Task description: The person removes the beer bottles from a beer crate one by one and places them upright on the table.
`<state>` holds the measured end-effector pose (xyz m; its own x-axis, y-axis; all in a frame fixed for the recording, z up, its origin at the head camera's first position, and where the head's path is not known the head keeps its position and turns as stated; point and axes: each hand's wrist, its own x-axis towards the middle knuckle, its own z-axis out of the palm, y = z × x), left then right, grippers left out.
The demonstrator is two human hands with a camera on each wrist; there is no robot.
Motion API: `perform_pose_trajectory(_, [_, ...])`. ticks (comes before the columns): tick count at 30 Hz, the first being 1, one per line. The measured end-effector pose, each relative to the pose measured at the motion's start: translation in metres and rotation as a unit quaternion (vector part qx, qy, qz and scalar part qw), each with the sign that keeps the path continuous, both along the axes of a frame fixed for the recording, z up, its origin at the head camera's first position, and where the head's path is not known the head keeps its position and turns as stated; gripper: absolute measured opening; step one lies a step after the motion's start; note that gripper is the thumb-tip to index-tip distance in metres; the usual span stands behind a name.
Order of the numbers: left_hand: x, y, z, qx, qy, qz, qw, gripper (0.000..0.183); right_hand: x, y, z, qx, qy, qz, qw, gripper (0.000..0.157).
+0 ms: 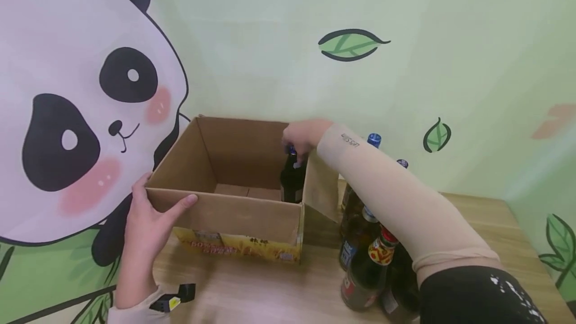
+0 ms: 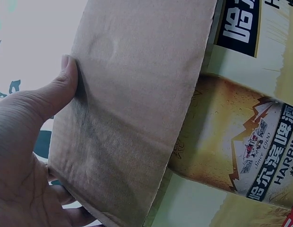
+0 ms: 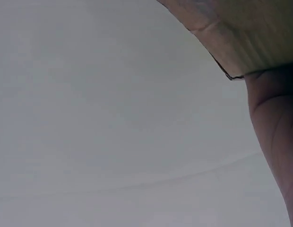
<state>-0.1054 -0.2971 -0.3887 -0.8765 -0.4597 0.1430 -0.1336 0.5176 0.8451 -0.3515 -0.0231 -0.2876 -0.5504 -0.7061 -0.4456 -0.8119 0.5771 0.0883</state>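
A cardboard box [image 1: 238, 216] with its top open stands on the wooden table, its front flap folded down over a yellow printed side. My left hand [image 1: 150, 226] grips its near left corner, thumb along the front edge; in the left wrist view that hand [image 2: 28, 137] clasps the brown flap [image 2: 132, 94] beside the printed beer picture. Inside the box's right end, a dark glass bottle [image 1: 292, 179] with a blue cap stands upright. My right hand [image 1: 306, 136] reaches over the right wall and holds it by the neck; the fingertips are partly hidden.
Several more bottles stand on the table right of the box, partly under my right forearm: a red-capped one [image 1: 366, 274] in front, blue-capped ones [image 1: 374, 140] behind. A right side flap [image 1: 323, 186] sticks outward. The painted wall [image 1: 270, 64] rises close behind the box.
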Motion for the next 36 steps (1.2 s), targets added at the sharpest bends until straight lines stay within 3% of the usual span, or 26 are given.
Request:
perform_pose_trajectory(14, [-0.001,-0.001,0.000,0.003,0.005,-0.007,1.0000,0.116,-0.003,-0.004,-0.005,-0.033,-0.013,0.015,0.999,0.037])
perform_pose_trajectory(21, [-0.001,-0.002,0.000,0.003,0.007,-0.010,0.9999,0.116,-0.003,-0.005,-0.004,-0.055,-0.016,0.101,0.993,0.025])
perform_pose_trajectory(24, [-0.002,-0.002,0.001,0.003,0.007,-0.011,0.9999,0.116,0.000,-0.006,0.002,-0.070,-0.025,0.116,0.991,0.025])
perform_pose_trajectory(30, [-0.002,-0.002,0.002,-0.001,0.011,-0.012,0.9999,0.115,0.009,-0.003,0.020,-0.120,-0.056,0.097,0.986,0.023])
perform_pose_trajectory(36, [-0.001,-0.001,0.002,0.003,0.006,-0.012,0.9999,0.116,0.020,0.003,0.041,-0.174,-0.043,0.111,0.978,0.019])
